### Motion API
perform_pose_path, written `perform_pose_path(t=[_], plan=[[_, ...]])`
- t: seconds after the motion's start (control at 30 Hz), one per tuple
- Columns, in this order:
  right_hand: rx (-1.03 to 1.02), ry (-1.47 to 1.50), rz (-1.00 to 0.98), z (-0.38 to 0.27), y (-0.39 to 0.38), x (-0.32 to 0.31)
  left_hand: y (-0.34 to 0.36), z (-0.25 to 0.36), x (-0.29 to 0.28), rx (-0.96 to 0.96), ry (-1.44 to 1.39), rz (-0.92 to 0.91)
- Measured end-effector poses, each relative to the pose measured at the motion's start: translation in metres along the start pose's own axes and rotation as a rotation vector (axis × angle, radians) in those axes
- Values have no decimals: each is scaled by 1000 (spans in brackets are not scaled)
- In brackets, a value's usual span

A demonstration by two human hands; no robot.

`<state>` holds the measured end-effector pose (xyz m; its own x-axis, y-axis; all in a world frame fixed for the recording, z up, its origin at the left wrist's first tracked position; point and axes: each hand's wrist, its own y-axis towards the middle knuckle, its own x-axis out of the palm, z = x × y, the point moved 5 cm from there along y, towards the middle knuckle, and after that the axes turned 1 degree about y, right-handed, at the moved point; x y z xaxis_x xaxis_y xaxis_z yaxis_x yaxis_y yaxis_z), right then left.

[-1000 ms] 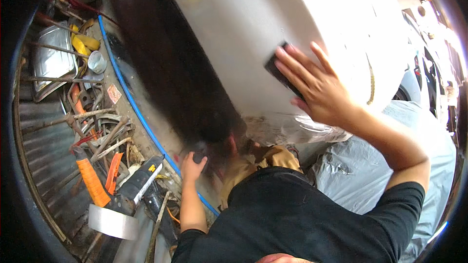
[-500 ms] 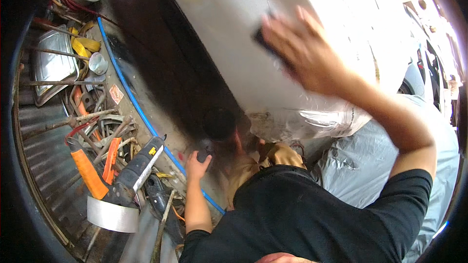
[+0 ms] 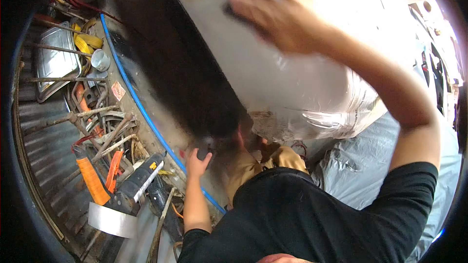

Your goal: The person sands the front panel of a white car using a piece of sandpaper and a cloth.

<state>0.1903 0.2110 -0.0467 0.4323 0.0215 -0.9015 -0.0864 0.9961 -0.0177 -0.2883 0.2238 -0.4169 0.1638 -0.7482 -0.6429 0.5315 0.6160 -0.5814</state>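
Note:
My right hand (image 3: 280, 22) is over a pale grey, curved body panel (image 3: 234, 48), its fingers blurred by motion. Under the fingertips shows the edge of a dark, flat pad (image 3: 235, 13), mostly hidden by the hand and pressed to the panel. Lower down, my left hand (image 3: 196, 164) hangs beside my leg. A small dark block (image 3: 203, 153) sits between its thumb and fingers; its kind cannot be made out. Clear plastic film (image 3: 326, 117) with print wraps the panel's lower end and right side.
A blue hose (image 3: 141, 104) curves along the floor. Left of it lie a black power tool (image 3: 141, 180) with an orange handle, several metal rods, a metal tray (image 3: 58, 58), a yellow strap (image 3: 85, 41) and a small can (image 3: 100, 60). Grey sheeting (image 3: 360, 160) covers something at the right.
My right hand has slid up and left across the panel with the dark pad. The left hand keeps nearly the same place, still around the dark block.

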Motion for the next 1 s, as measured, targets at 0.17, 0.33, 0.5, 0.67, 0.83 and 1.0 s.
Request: perform_pose_path(t=[0.17,0.33,0.5,0.67,0.83,1.0], plan=[[-165,216,-198,-42,-74,-18,3,20,-10,16,-55,22],[-74,-3,-220,54,107,-6,12,13,-7,4,20,10],[-46,-137,78,16,66,3,0,1,-1,20,43,-17],[-254,187,-269,-62,-105,-29,-6,9,-2,17,-16,-12],[242,-116,-127,60,66,6,3,39,-23,19,-44,72],[180,-128,118,84,124,14,-1,-19,1,156,45,252]])
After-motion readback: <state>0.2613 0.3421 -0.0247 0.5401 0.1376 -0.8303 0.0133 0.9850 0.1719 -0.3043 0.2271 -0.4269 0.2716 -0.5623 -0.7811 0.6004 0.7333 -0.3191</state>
